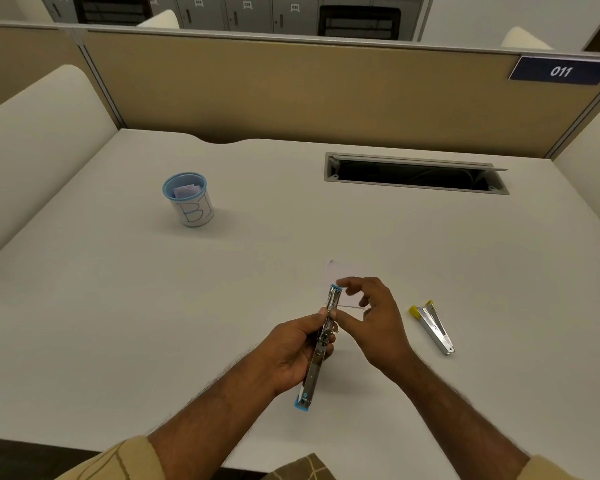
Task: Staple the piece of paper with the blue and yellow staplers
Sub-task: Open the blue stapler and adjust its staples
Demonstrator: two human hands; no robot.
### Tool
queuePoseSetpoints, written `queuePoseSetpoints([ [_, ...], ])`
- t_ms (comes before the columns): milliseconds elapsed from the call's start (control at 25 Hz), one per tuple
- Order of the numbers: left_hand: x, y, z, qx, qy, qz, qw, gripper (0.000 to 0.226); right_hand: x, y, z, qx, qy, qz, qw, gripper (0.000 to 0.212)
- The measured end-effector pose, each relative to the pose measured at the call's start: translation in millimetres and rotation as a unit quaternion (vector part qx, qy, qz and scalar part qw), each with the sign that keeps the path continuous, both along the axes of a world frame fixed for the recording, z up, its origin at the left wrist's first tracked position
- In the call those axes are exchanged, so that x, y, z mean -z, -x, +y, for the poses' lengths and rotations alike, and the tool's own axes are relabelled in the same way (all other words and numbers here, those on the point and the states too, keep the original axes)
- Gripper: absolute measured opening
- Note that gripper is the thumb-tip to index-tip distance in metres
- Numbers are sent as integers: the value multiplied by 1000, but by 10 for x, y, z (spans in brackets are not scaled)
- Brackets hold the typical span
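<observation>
- Blue stapler (321, 344) sat clamped in the left hand (297, 351); the right hand (374, 317), fingers pinched together, held the white paper (340, 277) at its mouth.
- Yellow stapler (433, 327) lay right, untouched.
- Loosely pinched paper could slip, misplacing the staple.

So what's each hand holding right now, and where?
Left hand grips the blue-tipped metal stapler mid-body; right hand pinches the small white paper's near edge.

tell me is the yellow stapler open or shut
Open: the yellow stapler lies untouched on the table, its two metal arms splayed apart at the yellow-tipped end.
</observation>
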State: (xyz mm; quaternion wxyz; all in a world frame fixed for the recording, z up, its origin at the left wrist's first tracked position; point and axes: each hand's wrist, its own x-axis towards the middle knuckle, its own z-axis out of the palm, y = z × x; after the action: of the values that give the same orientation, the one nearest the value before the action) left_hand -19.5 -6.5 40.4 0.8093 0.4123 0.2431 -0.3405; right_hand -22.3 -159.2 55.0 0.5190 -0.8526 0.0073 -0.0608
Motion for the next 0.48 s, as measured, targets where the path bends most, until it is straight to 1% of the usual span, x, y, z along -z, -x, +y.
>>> queuePoseSetpoints([
  [80, 6, 11, 2, -2, 2, 0, 1000, 23, -20, -10, -5, 34, -73, 118, 990, 51],
  [120, 8, 18, 0, -2, 1, 0, 1000, 23, -27, -15, -3, 41, -113, 175, 977, 51],
  [160, 11, 24, 0, -2, 0, 0, 1000, 23, -26, -15, 4, 41, -145, 223, 963, 49],
  [240, 17, 34, -9, -4, -3, -1, 1000, 24, -11, -10, 18, 32, -174, 291, 940, 40],
  [320, 12, 35, -17, -6, -4, -2, 1000, 23, 5, -1, 15, 15, -187, 315, 931, 29],
  [400, 1, 25, -20, -6, 5, -2, 1000, 24, -1, 2, 3, 1, -230, 304, 924, 17],
  [480, -9, 13, -18, -1, 9, -6, 1000, 27, -15, -6, 6, 0, -262, 287, 921, 12],
])
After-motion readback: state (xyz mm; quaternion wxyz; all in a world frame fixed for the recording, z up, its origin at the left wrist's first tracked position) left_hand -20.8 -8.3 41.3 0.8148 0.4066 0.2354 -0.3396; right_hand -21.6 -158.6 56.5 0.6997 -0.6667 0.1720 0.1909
